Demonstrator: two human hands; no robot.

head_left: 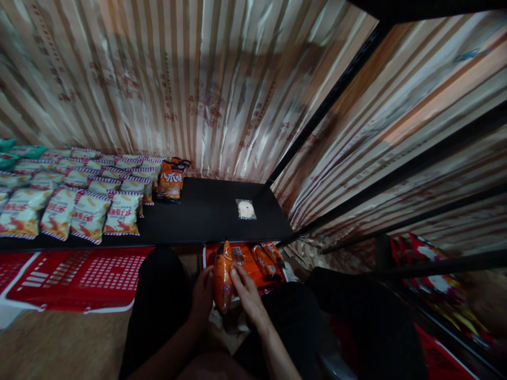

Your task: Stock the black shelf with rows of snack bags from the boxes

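Note:
Between my two hands is an orange snack bag point(223, 279), held upright and seen edge-on above my lap. My left hand point(203, 289) presses on its left side and my right hand point(245, 289) grips its right side, fingers closed against it. Just beyond, several more orange bags point(264, 263) lie in a basket below the shelf's front edge. On the black shelf point(209, 211), orange snack bags point(171, 179) stand at the right end of the rows of pale bags. The far fingers of both hands are partly hidden.
Rows of pale snack bags point(89, 211) fill the shelf's left. A small clear packet point(246, 209) lies near its right end. A red basket point(79, 277) stands below on the left. A black post point(328, 105) rises at the right, before the striped curtain point(222, 84).

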